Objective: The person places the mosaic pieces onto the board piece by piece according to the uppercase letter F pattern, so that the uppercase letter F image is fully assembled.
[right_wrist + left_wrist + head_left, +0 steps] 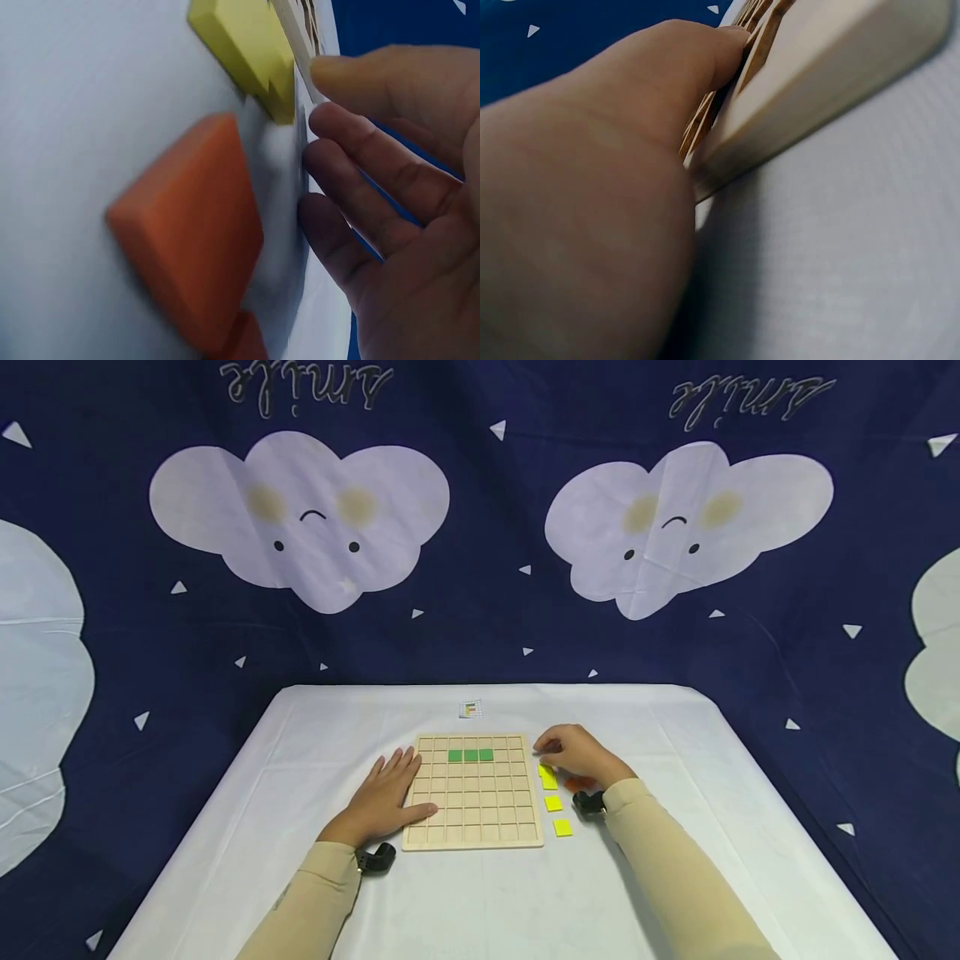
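My left hand (pixel 382 797) rests on the left edge of a wooden grid board (pixel 472 845), fingers spread and thumb over its squares. Three green square tiles (pixel 471 755) sit side by side in an upper row of the board. Off the board's upper right edge is my right hand (pixel 579 753), its fingers loosely bent. In the right wrist view a gap shows between thumb and fingertips, with nothing visible in it. Yellow tiles (pixel 552 803) lie in a column right of the board, the top ones overlapping. An orange tile (pixel 195 232) lies near the right wrist, partly hidden in the head view.
A small printed card (pixel 470 709) lies beyond the board's far edge. The white-covered table (pixel 465 910) meets a dark blue cloth backdrop (pixel 480 527) with cloud prints. Part of a red-orange piece (pixel 247 341) shows beside the orange tile.
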The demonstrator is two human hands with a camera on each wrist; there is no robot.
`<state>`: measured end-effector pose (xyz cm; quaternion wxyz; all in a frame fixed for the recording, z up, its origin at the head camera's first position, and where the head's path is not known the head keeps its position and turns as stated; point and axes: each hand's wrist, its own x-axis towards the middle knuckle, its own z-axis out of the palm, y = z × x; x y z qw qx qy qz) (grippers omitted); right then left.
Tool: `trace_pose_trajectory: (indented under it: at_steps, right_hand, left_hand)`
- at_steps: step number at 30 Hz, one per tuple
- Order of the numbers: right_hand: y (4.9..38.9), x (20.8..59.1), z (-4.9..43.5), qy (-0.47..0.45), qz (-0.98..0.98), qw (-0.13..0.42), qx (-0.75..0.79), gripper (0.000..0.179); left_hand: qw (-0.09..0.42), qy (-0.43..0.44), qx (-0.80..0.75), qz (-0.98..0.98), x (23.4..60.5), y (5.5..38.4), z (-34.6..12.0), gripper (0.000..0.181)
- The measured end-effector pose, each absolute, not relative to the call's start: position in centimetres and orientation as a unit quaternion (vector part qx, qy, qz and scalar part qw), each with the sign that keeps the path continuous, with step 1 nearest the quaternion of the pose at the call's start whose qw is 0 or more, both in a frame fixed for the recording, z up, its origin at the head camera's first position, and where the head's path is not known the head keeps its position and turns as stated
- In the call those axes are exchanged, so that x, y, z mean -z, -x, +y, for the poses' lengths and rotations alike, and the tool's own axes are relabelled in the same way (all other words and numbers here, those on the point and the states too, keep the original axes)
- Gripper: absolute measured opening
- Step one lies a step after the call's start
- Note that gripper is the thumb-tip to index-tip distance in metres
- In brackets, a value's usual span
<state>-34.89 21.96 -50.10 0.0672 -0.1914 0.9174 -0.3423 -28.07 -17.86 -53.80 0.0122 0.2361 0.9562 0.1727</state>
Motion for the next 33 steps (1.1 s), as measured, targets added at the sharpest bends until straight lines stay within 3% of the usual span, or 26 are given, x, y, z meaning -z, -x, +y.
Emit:
trace_pose_trajectory:
  at_steps: [33]
  right_hand:
    - [33.5, 50.5, 22.8, 0.184, 0.913, 0.067, 0.357, 0.022]
  left_hand:
    - [0.010, -0.237, -0.174, 0.956, 53.7, 28.0, -17.9, 0.108]
